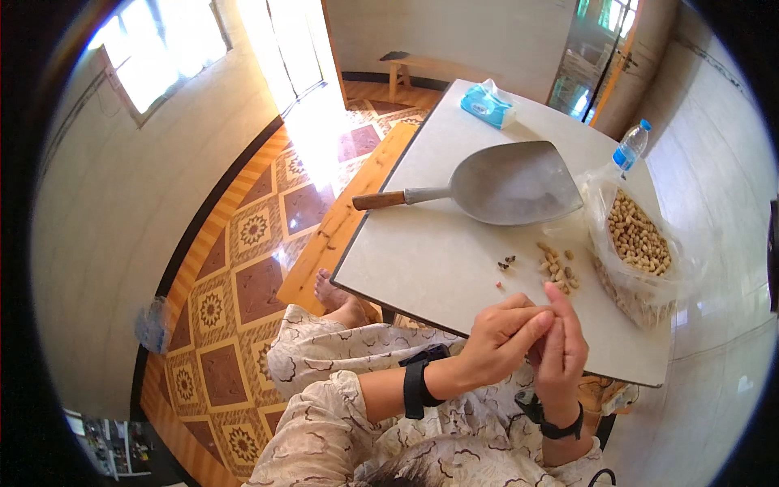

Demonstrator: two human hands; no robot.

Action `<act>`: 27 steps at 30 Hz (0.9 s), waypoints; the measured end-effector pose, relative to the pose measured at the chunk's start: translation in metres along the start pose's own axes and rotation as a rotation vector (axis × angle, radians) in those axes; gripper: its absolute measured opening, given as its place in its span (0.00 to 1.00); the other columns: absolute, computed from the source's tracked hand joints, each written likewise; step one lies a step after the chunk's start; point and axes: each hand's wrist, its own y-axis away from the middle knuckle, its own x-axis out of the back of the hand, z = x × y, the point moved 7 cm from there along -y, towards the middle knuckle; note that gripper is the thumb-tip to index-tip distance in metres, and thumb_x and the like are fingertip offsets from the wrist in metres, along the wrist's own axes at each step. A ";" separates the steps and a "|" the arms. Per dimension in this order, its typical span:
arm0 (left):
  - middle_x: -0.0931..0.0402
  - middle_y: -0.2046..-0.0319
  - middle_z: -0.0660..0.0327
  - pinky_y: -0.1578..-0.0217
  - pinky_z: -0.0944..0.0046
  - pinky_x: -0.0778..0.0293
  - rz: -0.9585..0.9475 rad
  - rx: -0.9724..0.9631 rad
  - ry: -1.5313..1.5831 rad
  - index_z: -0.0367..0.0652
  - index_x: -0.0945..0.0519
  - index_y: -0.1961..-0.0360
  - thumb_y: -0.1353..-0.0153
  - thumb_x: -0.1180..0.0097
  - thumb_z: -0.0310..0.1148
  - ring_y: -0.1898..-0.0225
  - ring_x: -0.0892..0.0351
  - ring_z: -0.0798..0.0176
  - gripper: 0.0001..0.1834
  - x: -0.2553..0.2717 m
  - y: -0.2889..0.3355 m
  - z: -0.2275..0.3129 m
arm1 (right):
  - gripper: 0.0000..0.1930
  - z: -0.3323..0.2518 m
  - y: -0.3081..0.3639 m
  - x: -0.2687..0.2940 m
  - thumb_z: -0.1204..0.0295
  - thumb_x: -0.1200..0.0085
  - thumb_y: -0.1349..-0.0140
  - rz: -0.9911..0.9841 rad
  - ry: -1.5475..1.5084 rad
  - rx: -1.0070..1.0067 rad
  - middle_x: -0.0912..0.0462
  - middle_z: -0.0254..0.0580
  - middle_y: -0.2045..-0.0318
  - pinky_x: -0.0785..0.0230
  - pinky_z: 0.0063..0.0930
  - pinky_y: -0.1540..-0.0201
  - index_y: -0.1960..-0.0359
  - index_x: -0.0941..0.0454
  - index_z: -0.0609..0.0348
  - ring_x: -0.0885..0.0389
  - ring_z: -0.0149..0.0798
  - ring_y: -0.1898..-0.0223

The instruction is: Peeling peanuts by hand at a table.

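My left hand (501,339) and my right hand (560,351) meet over the near edge of the table, their fingertips pinched together. Anything between those fingers is hidden. Just beyond them lies a small pile of unshelled peanuts (558,268). A few dark bits (506,263) and one small reddish piece (499,285) rest to the left of the pile. Farther right, a clear plastic bag (604,203) stands open, filled with peanuts (637,235). A metal scoop (515,183) with a wooden handle (379,200) lies across the table.
On the pale table (414,268), a blue tissue pack (487,105) sits at the far end. A water bottle (631,146) stands behind the bag, near the right wall. A wooden bench (345,219) runs along the table's left side. Patterned tiles (223,365) cover the floor.
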 end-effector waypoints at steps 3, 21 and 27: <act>0.29 0.76 0.59 0.73 0.69 0.34 0.163 -0.001 0.065 0.32 0.22 0.65 0.37 0.54 0.29 0.74 0.31 0.68 0.11 0.012 0.012 -0.017 | 0.16 0.007 -0.002 -0.019 0.74 0.66 0.35 0.037 -0.004 -0.113 0.28 0.31 0.79 0.42 0.15 0.76 0.49 0.30 0.65 0.36 0.21 0.80; 0.34 0.80 0.69 0.81 0.75 0.39 0.226 0.416 0.317 0.36 0.26 0.74 0.34 0.56 0.35 0.79 0.37 0.77 0.15 0.011 0.017 -0.112 | 0.14 0.085 -0.011 -0.036 0.72 0.68 0.33 0.092 -0.291 -0.456 0.29 0.30 0.78 0.40 0.15 0.79 0.58 0.30 0.65 0.37 0.19 0.81; 0.29 0.78 0.67 0.79 0.75 0.34 0.271 0.506 0.427 0.34 0.23 0.69 0.36 0.53 0.36 0.78 0.32 0.77 0.14 0.014 0.021 -0.103 | 0.14 0.072 -0.012 -0.041 0.71 0.68 0.33 0.065 0.033 -0.148 0.26 0.32 0.75 0.38 0.16 0.76 0.54 0.31 0.64 0.34 0.21 0.78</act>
